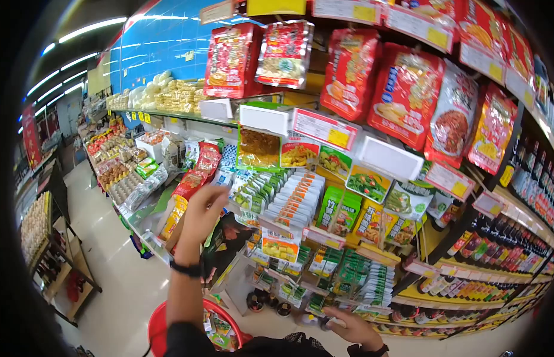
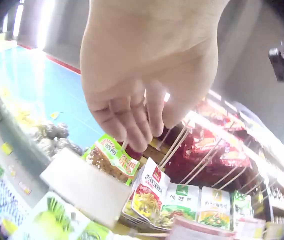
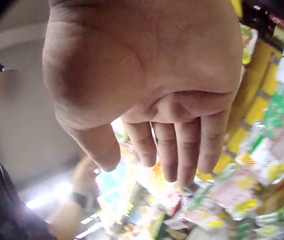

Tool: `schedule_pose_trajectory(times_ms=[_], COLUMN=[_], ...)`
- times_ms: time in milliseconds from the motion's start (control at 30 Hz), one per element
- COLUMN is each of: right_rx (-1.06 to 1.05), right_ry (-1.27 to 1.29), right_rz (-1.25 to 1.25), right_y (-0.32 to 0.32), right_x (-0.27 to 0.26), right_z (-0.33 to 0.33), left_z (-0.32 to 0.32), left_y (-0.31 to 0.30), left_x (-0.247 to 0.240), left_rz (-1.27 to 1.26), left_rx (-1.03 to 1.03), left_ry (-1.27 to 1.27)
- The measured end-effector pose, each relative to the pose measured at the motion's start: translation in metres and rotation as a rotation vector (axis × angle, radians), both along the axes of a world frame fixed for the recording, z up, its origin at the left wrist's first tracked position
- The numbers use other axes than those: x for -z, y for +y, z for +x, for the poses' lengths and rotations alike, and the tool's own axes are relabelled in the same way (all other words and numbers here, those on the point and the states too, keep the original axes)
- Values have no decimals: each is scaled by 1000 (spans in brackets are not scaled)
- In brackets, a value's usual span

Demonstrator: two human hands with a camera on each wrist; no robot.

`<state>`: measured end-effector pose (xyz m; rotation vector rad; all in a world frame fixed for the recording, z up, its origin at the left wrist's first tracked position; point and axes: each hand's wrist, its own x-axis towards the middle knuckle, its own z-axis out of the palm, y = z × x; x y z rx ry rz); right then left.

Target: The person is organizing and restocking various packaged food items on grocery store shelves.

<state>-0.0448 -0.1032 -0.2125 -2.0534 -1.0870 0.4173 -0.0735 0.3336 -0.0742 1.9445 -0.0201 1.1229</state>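
Note:
My left hand point(image 1: 205, 208) is raised before the shelf, its fingers loosely bent and nothing in its grasp. In the left wrist view, its fingertips overlap the top of a green-edged packet of brown food point(image 2: 113, 159). White-and-green seasoning packets point(image 2: 149, 192) hang to the right of that. Lower down, my right hand point(image 1: 351, 329) is held out near the bottom hooks, where rows of green packets point(image 1: 366, 276) hang. The right wrist view shows its palm point(image 3: 147, 65) bare, with fingers extended and blurred packets beyond them.
Red pouches point(image 1: 405, 95) hang along the upper row. A red basket point(image 1: 158, 321) with packets inside stands on the floor beside my left arm. Sauce bottles point(image 1: 497, 238) fill the shelves at right. Egg trays point(image 1: 119, 187) lie on the counter at left, next to an aisle point(image 1: 104, 256).

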Motion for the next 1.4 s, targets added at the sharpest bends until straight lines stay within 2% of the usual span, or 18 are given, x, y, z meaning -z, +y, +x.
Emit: schedule_pose_trajectory(times_ms=[100,167,233,300,333,433,467,533,600,633,667,700,733,767,833,967,1067,1400], right_rx=[39,177,147,136,131,105,73,-46,-178,-208,-254,-257,87,719,755,774,755,652], right_ry=[-256,265,362,463,503,523,490,359,149,116,65,-187,524,1084,989,895,904,787], right_rz=[-245,-458,-236,-484,-563,-671,-684,-699,-623,-389,-168,-65,-219,-171,-87,-224,-392,-714], right_y=[-71,-122,-211,-259,-271,-296,-301,-313,-315,-326,-338,-321,-296,-264,-245,-228,-229,-180], right_x=[175,264,405,407,405,404,405,412,422,456,492,468,430,380,350,302,292,218], right_z=[3,-24,-67,-112,-127,-154,-161,-171,-168,-158,-148,-130,-123,-115,-100,-98,-113,-171], left_z=[-49,-70,-110,-176,-211,-301,-332,-383,-408,-378,-360,-343,-326,-314,-304,-314,-315,-318], left_y=[-25,-26,-30,-38,-44,-57,-67,-93,-75,-91,-96,-93,-92,-92,-89,-66,-64,-28], left_x=[98,210,320,449,499,576,579,585,600,546,508,483,466,456,452,485,485,578], left_rz=[-414,-742,-309,254,338,70,-51,-813,-684,-209,-252,-280,-353,-429,-668,-482,-433,-599], left_rx=[97,29,-12,-26,28,171,268,223,118,-101,-88,-70,-94,-117,-124,-109,-276,-298], left_ry=[-44,198,701,1075,1239,1592,1558,1480,1536,1667,1624,1572,1545,1517,1346,1410,1475,1413])
